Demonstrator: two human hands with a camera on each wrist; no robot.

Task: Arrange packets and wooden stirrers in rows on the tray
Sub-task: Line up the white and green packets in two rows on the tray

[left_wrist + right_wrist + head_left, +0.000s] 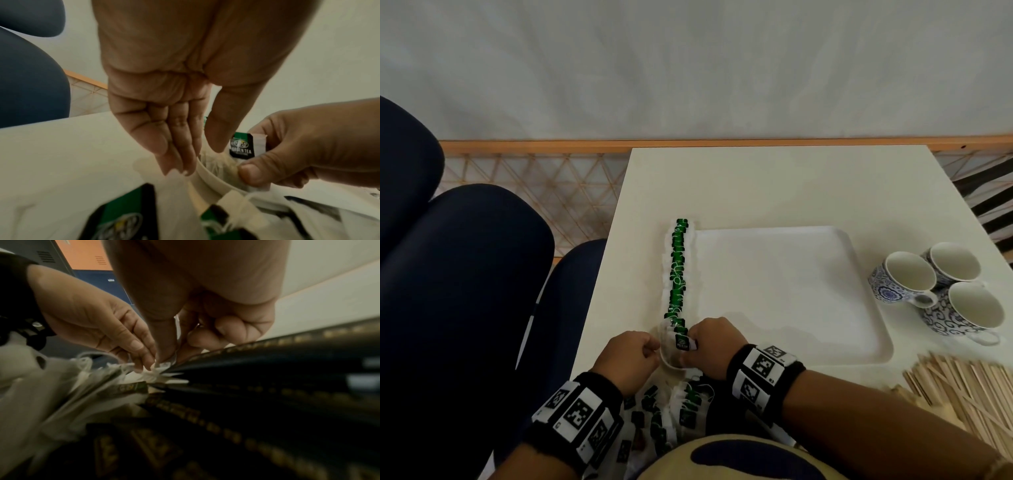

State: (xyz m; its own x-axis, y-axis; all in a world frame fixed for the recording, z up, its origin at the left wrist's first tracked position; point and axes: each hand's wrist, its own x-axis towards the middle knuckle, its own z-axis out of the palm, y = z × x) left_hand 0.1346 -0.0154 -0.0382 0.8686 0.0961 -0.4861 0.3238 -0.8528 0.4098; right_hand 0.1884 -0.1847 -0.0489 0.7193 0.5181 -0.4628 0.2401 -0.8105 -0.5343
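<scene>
At the near left corner of the white tray (873, 329), the right hand (710, 346) pinches a green tea bag (246, 147) between thumb and curled fingers, the bag sitting just inside the rim with its green-and-black tag up. The left hand (628, 359) is just beside it, fingers straight and close together, their tips touching the tray rim and clasping nothing. The bag sits at the near end of the row of tea bags (677, 270) along the tray's left edge; loose tea bags (664, 407) lie under the wrists, wooden stirrers (962, 387) off right.
</scene>
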